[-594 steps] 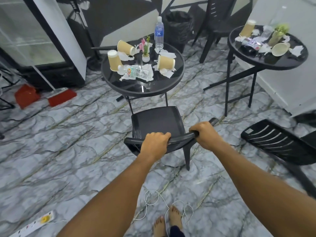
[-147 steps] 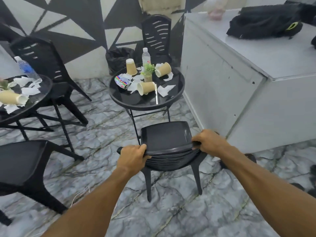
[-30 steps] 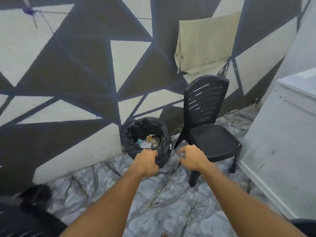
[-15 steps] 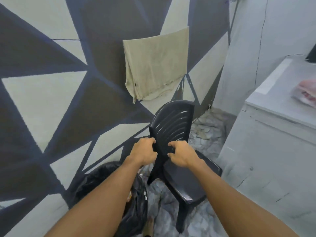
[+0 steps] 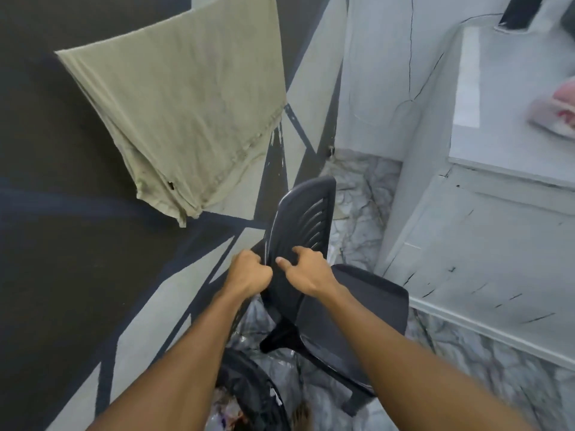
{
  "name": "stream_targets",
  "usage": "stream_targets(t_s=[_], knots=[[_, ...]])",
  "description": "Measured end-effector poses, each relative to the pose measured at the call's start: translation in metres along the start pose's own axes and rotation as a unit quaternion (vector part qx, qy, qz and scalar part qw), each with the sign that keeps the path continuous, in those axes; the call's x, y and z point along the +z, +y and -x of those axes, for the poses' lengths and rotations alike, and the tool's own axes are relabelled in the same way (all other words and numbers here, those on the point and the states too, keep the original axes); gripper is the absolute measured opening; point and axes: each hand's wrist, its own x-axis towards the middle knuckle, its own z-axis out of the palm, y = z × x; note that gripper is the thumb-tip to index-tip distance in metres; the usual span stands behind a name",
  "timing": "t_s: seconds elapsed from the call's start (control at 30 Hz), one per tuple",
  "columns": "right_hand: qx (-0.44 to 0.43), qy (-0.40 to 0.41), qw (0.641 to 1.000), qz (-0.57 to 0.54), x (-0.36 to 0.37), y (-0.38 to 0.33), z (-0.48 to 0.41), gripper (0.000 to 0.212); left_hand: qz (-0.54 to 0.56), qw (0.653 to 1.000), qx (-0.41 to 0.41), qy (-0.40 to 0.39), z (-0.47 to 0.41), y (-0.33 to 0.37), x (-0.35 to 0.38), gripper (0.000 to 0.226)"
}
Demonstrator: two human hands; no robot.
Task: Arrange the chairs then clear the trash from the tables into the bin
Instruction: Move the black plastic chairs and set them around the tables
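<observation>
By the wall, left hand (image 5: pixel 249 273) & right hand (image 5: pixel 306 270) grip black chair (image 5: pixel 306 219) backrest; no legible writing.

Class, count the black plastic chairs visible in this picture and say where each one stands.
1. The black plastic chair stands between the painted wall and the white counter, gripped by both hands. Others may lie outside view.
</observation>
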Motion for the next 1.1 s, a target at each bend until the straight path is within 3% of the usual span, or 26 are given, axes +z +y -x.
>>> stream_targets(t_s=[0.1,0.17,0.23,0.3,0.4,0.43,0.53,0.6,0.67,0.77,0.87,0.9,1.0,1.1], knots=[[0.035,0.038,0.997,-0.058,-0.011,-0.007,0.000,0.074,-0.049,0.981,0.072,-0.171,-0.002,0.015,-0.014,0.018],[0.047,0.076,0.992,-0.085,-0.026,-0.001,0.003,0.047,-0.057,0.955,0.102,-0.274,0.006,0.037,-0.013,0.019],[0.053,0.102,0.987,-0.109,-0.040,0.011,0.016,0.041,-0.113,0.925,0.134,-0.336,0.016,0.067,-0.009,0.026],[0.059,0.111,0.985,-0.117,-0.055,0.026,0.038,0.033,-0.210,0.912,0.199,-0.292,0.019,0.098,-0.004,0.028],[0.061,0.133,0.979,-0.141,-0.077,0.057,0.080,0.016,-0.264,0.906,0.324,-0.071,0.029,0.148,0.009,0.033],[0.063,0.141,0.977,-0.150,-0.087,0.070,0.094,0.012,-0.273,0.887,0.369,-0.043,0.037,0.165,0.020,0.044],[0.076,0.174,0.968,-0.165,-0.124,0.113,0.142,0.018,-0.370,0.779,0.499,-0.084,0.070,0.214,0.066,0.095],[0.092,0.198,0.963,-0.160,-0.148,0.143,0.181,0.023,-0.426,0.702,0.561,-0.109,0.096,0.244,0.103,0.103],[0.115,0.225,0.955,-0.156,-0.166,0.173,0.221,0.028,-0.458,0.627,0.624,-0.085,0.118,0.272,0.138,0.095],[0.132,0.241,0.946,-0.171,-0.171,0.214,0.279,0.030,-0.473,0.515,0.715,0.023,0.153,0.309,0.185,0.061],[0.157,0.261,0.933,-0.190,-0.154,0.242,0.329,0.027,-0.509,0.432,0.745,-0.016,0.205,0.340,0.223,0.019],[0.166,0.287,0.921,-0.204,-0.147,0.246,0.341,0.026,-0.528,0.425,0.734,-0.047,0.222,0.347,0.234,0.014],[0.215,0.394,0.863,-0.234,-0.124,0.256,0.364,0.022,-0.563,0.437,0.690,-0.125,0.262,0.357,0.257,0.040],[0.250,0.456,0.825,-0.224,-0.108,0.261,0.383,0.015,-0.566,0.413,0.698,-0.148,0.292,0.356,0.267,0.045]])
